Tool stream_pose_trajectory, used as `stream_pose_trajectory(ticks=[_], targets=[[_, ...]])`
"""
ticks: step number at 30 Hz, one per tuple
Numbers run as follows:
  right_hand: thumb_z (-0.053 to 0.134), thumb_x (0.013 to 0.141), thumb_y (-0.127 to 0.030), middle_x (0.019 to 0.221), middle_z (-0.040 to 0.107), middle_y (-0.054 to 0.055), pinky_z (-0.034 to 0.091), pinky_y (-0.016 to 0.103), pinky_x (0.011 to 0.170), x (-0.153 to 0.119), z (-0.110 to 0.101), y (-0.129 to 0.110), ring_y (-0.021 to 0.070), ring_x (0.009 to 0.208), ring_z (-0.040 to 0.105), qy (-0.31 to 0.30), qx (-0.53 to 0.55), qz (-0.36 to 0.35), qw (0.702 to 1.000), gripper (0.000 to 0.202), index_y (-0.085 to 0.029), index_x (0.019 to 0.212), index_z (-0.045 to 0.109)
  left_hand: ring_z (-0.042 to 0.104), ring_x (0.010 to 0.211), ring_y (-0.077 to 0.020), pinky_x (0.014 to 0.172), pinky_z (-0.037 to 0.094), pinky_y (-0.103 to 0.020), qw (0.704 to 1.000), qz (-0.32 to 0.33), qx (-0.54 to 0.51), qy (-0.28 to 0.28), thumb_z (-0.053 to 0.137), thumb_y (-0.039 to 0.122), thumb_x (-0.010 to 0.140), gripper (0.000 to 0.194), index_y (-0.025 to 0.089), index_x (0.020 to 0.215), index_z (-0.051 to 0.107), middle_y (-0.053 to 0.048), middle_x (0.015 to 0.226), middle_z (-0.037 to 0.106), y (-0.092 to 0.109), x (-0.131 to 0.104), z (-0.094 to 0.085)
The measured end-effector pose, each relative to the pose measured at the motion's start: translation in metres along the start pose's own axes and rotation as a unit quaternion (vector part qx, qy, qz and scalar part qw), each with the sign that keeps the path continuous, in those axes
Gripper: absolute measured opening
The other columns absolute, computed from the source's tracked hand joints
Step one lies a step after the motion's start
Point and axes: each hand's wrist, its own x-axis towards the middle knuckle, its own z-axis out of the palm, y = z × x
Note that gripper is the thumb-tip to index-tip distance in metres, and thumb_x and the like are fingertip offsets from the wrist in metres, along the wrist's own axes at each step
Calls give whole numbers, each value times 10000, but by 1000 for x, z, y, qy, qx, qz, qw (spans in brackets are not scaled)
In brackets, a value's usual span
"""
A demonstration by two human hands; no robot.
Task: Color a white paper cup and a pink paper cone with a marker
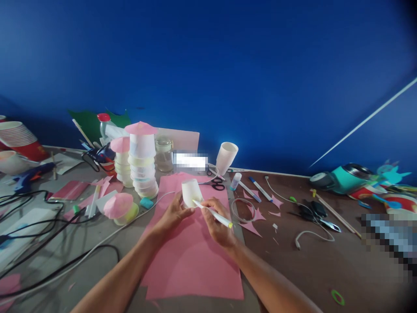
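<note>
A white paper cup is tilted over the pink paper sheet, gripped at its side by my left hand. In my right hand is a white marker with a yellow end, its tip at the lower part of the cup. A yellowish mark shows near that tip. Black-handled scissors lie just beyond my right hand, at the sheet's far edge. Part of the cup's side is hidden behind my fingers.
Stacked cups with pink paper cones stand at the back left, near a glass jar. Cables cross the left side. A standing white cup, a glue bottle, markers and pink scraps are to the right.
</note>
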Motion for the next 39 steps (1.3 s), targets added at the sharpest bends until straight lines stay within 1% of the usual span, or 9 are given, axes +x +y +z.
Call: stream_pose_trajectory(ticks=[3, 8, 17, 21, 25, 30, 34, 36, 39], targets=[[538, 913, -302, 810, 675, 49, 511, 345, 687, -1, 1, 1, 215, 770, 640, 2, -2, -12, 1000, 140, -213, 896, 645, 579, 1056, -276, 828, 469, -330, 1000, -10, -6, 1, 804, 396, 739, 612, 201, 1246, 522, -101, 1166, 633, 2, 0, 2], [544, 911, -286, 832, 681, 63, 502, 353, 728, -1, 2, 3, 229, 819, 643, -2, -20, -22, 1000, 125, -214, 903, 645, 580, 1040, -267, 838, 462, -332, 1000, 4, -4, -2, 809, 409, 728, 612, 197, 1232, 534, -100, 1167, 627, 3, 1, 3], [494, 912, -288, 678, 632, 6, 461, 328, 680, 1, -2, 9, 185, 681, 579, 32, -50, -19, 998, 204, -229, 759, 616, 574, 1014, -245, 807, 456, -305, 1000, -3, 10, 15, 787, 392, 754, 553, 200, 1213, 547, -92, 1140, 623, 1, 1, 1], [480, 923, -318, 696, 634, 8, 451, 319, 649, 1, -4, 8, 182, 670, 568, 57, -25, -3, 998, 220, -232, 769, 613, 574, 1031, -253, 831, 458, -319, 1000, 0, 13, 16, 778, 396, 761, 523, 206, 1196, 561, -89, 1135, 627, 0, 1, 1], [497, 922, -315, 729, 638, 12, 465, 318, 660, 1, -4, 6, 182, 690, 572, 37, -12, -2, 999, 188, -232, 811, 624, 563, 1049, -250, 841, 456, -321, 1000, 3, 21, 10, 765, 392, 777, 531, 212, 1227, 547, -93, 1180, 612, 0, 1, 1], [498, 923, -330, 725, 629, 15, 488, 319, 669, 0, -3, 6, 186, 713, 585, 16, -6, 7, 1000, 201, -229, 805, 625, 558, 1056, -258, 830, 453, -324, 1000, -2, 21, 5, 769, 399, 769, 548, 207, 1231, 543, -93, 1164, 614, -2, 1, 0], [529, 919, -338, 814, 657, 29, 508, 326, 693, -1, -2, 8, 191, 756, 614, 42, 22, 13, 999, 159, -225, 889, 637, 558, 1049, -248, 829, 438, -317, 1000, -21, -11, 9, 783, 381, 753, 555, 228, 1234, 551, -82, 1170, 621, 0, 0, 0], [552, 915, -351, 879, 674, 39, 517, 331, 713, 0, 0, 11, 194, 793, 631, 71, 56, 35, 995, 166, -223, 970, 642, 566, 1010, -233, 813, 428, -310, 999, -35, -31, -1, 784, 355, 750, 538, 233, 1226, 565, -73, 1155, 630, 3, -2, 0], [509, 949, -395, 922, 697, 44, 538, 355, 758, 3, 4, 18, 190, 809, 660, 113, 134, 89, 981, 275, -214, 1125, 617, 572, 920, -208, 775, 413, -300, 997, -47, -58, -27, 770, 323, 748, 476, 212, 1180, 603, -63, 1084, 648, 8, -4, 0]])
